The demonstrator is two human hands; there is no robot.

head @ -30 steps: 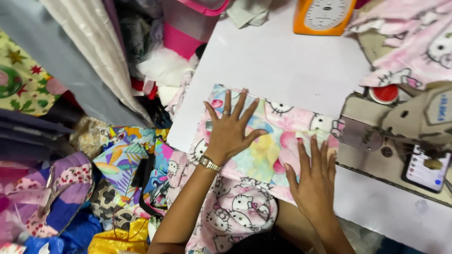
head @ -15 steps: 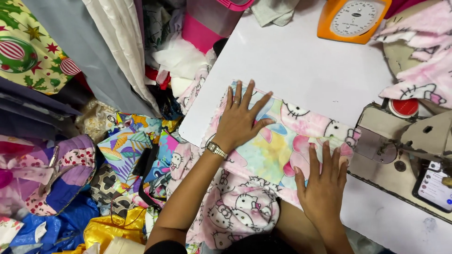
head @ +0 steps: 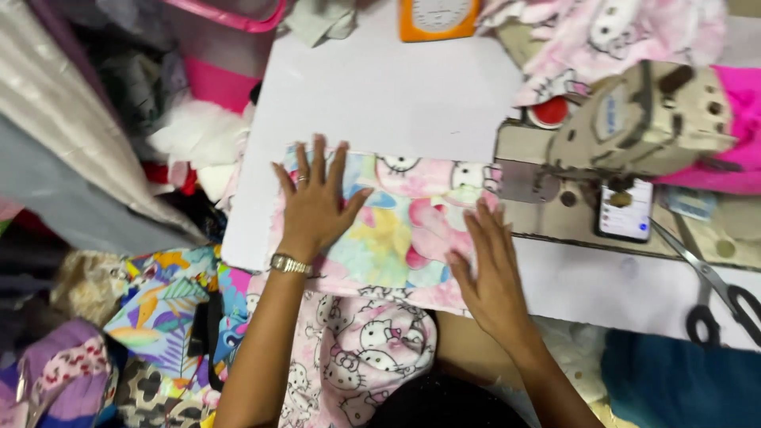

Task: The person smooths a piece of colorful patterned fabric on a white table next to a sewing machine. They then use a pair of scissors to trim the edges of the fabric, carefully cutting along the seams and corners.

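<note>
A pink printed fabric (head: 396,230) with cartoon cat faces and pastel patches lies flat on the white table (head: 396,95) and hangs over its near edge. My left hand (head: 315,202), with a ring and a gold wristwatch, presses flat on the fabric's left part, fingers spread. Flat on the cloth's right part rests my right hand (head: 491,265), close to the base of the beige sewing machine (head: 634,127). Neither hand grips anything.
A phone (head: 625,210) lies on the machine bed and black-handled scissors (head: 717,297) sit at the right. An orange scale (head: 437,16) and more pink cloth (head: 610,36) are at the back. Piles of colourful fabric (head: 158,317) fill the floor at left.
The view has shifted right, so the sewing machine, phone and scissors show more fully. Both hands stay flat on the fabric; my right hand has slid a little toward the machine.
</note>
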